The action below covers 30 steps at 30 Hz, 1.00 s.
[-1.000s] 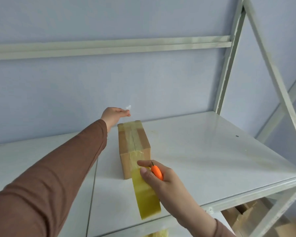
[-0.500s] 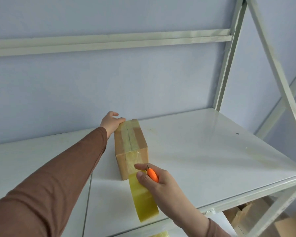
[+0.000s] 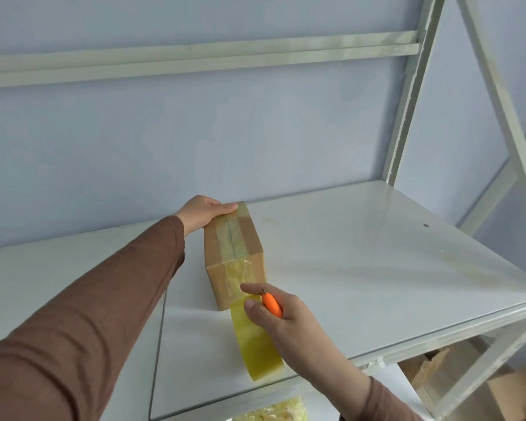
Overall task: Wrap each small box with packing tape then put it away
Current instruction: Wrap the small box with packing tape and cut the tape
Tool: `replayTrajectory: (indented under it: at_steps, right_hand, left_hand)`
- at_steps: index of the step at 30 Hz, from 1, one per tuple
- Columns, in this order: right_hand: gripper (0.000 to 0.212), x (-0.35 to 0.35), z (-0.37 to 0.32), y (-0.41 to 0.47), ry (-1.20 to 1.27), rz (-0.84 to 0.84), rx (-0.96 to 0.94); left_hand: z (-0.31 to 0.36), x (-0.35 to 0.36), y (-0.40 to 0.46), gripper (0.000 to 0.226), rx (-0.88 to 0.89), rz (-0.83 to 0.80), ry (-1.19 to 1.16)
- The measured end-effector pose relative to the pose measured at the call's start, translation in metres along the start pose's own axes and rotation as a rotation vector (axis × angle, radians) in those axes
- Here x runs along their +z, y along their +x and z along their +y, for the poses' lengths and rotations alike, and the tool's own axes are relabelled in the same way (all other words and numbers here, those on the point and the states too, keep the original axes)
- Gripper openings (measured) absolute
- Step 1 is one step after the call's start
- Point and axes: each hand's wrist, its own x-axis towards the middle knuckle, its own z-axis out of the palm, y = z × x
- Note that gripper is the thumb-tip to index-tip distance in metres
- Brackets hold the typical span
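Pale blue wall behind a white metal shelf (image 3: 362, 253) filling the middle of the frame, with grey uprights at the right edge. From lower left, a brown sleeve (image 3: 88, 314) reaching up to the left hand (image 3: 202, 211) at centre, fingers laid over the far end of the small box (image 3: 234, 253) and holding it steady. At centre, the cardboard box flat on the shelf, tape already laid along its top seam and down the near face. Below it, a yellowish tape strip (image 3: 255, 338) running from that face down toward the lower edge, not yet severed. Just right of the strip, the right hand (image 3: 283, 314), fingers curled round an orange cutter (image 3: 271, 305), blade tip beside the tape. Judged nearly wrapped: cutting, smoothing the end and putting away remaining. At lower right, more cardboard (image 3: 431, 364) below the shelf.
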Motion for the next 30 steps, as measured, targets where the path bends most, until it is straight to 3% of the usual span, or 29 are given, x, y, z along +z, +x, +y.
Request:
replayTrajectory:
  at_steps: [13, 16, 17, 19, 21, 24, 27, 30]
  right_hand:
    - [0.018, -0.032, -0.003, 0.006, 0.001, 0.074, 0.015]
    - [0.018, -0.048, -0.005, 0.012, 0.021, 0.037, 0.066]
    - [0.019, -0.050, -0.005, 0.013, 0.027, 0.020, 0.077]
    - [0.019, -0.052, -0.001, 0.013, 0.038, -0.001, 0.088]
    - [0.018, -0.054, 0.003, 0.013, 0.054, -0.003, 0.082]
    - [0.018, -0.058, 0.007, 0.015, 0.075, -0.009, 0.074]
    - [0.020, -0.061, 0.008, 0.019, 0.131, -0.054, 0.099]
    - [0.022, -0.059, 0.004, 0.023, 0.144, -0.081, 0.123]
  left_hand:
    - [-0.008, 0.011, -0.013, 0.047, -0.075, 0.217, -0.163]
    - [-0.008, 0.020, -0.022, 0.042, -0.033, 0.433, 0.011]
    - [-0.007, 0.023, -0.026, 0.042, 0.028, 0.556, 0.112]
    - [-0.007, 0.029, -0.041, 0.043, 0.253, 0.682, 0.077]
    - [-0.010, 0.031, -0.060, 0.056, 0.509, 0.575, -0.012]
    - [-0.023, 0.036, -0.093, 0.089, 0.669, 0.242, 0.199]
    - [-0.030, 0.044, -0.105, 0.102, 0.638, 0.071, 0.494]
    - [-0.023, 0.051, -0.103, 0.087, 0.552, 0.153, 0.515]
